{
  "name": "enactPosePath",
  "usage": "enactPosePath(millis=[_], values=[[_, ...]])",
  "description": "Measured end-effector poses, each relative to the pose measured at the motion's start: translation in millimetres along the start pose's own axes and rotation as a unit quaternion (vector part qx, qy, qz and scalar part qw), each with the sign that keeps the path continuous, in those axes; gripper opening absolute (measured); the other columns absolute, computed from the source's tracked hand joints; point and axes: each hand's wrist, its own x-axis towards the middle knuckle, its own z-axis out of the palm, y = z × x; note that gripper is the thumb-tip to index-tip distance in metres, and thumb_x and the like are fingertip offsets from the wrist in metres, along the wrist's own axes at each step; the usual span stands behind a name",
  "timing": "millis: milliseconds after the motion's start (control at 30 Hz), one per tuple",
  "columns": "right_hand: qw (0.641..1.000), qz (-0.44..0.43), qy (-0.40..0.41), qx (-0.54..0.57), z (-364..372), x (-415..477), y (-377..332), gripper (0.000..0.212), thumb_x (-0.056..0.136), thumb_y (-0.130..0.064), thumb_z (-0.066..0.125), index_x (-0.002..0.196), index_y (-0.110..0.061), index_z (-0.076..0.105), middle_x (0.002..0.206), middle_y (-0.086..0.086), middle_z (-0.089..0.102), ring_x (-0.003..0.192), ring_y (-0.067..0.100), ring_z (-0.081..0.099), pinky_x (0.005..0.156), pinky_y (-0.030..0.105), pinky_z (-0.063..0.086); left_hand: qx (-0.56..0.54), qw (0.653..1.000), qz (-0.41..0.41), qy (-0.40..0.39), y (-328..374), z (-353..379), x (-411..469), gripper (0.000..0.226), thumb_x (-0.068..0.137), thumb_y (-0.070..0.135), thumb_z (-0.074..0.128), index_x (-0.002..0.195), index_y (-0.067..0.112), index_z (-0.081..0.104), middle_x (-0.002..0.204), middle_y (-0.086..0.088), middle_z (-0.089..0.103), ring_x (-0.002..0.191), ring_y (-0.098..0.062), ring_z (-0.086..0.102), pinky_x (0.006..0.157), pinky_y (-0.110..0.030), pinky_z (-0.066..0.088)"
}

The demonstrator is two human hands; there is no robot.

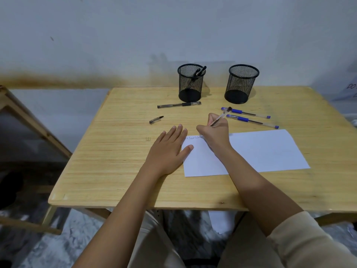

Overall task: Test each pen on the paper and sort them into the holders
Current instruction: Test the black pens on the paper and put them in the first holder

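My right hand [214,134] grips a clear pen [220,117] with its tip down on the top left corner of the white paper [266,149], beside a line of writing. My left hand [170,149] lies flat, fingers apart, thumb on the paper's left edge. A loose black cap [156,120] rests left of my hands. A capped black pen [178,105] lies before the left mesh holder [190,83], which contains black pens. Two blue pens [245,112] [252,121] lie near the right mesh holder [242,84], which looks empty.
The wooden table [116,161] stands against a pale wall. A wooden frame [29,120] stands off to the left. Papers with print lie at the far right edge [350,89]. A white sheet [222,221] lies on the floor under the table.
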Motion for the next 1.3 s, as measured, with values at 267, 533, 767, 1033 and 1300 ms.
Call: enactPosePath(millis=[267,533,767,1033,1300], values=[[0.962,0.028,-0.067,0.263,-18,0,-3,0.015,0.076,0.004,0.070,0.075,-0.006,0.058,0.074,0.013,0.069,0.070,0.021,0.069,0.066,0.024,0.058,-0.167,0.981,-0.014,0.102,-1,-3,-1,0.048,0.096,0.049,0.032,0.129,0.018,0.048,0.148,0.002,0.039,0.142,-0.009,0.023,0.113,-0.029,0.022],[0.941,0.064,-0.122,0.310,-37,4,-15,0.019,0.078,0.006,0.067,0.096,0.006,0.066,0.095,0.018,0.071,0.095,0.031,0.069,0.084,0.028,0.056,-0.135,0.952,-0.143,0.235,-35,-29,18,0.035,0.094,0.022,0.047,0.124,0.004,0.054,0.130,-0.010,0.050,0.123,-0.027,0.037,0.094,-0.027,0.032],[0.947,0.074,-0.121,0.287,-37,12,-29,0.010,0.078,0.002,0.069,0.088,0.005,0.068,0.089,0.019,0.071,0.084,0.028,0.071,0.075,0.023,0.058,-0.146,0.950,-0.130,0.242,-52,-30,31,0.024,0.091,0.021,0.058,0.100,0.002,0.069,0.097,-0.011,0.063,0.095,-0.027,0.055,0.077,-0.032,0.043],[0.952,0.088,-0.122,0.267,-25,12,-33,0.011,0.078,0.001,0.069,0.088,0.005,0.069,0.083,0.017,0.071,0.072,0.019,0.071,0.074,0.021,0.058,-0.415,0.881,-0.076,0.212,-11,-45,32,0.016,0.081,0.008,0.070,0.096,0.015,0.070,0.086,0.007,0.069,0.078,0.004,0.063,0.072,-0.007,0.046],[0.940,0.095,-0.167,0.281,-29,8,-32,0.007,0.078,-0.001,0.070,0.084,0.001,0.071,0.079,0.012,0.073,0.077,0.021,0.071,0.070,0.019,0.056,-0.457,0.872,-0.028,0.174,-3,-53,32,0.022,0.076,0.004,0.073,0.086,0.024,0.071,0.082,0.006,0.071,0.077,-0.002,0.065,0.077,-0.016,0.051]])
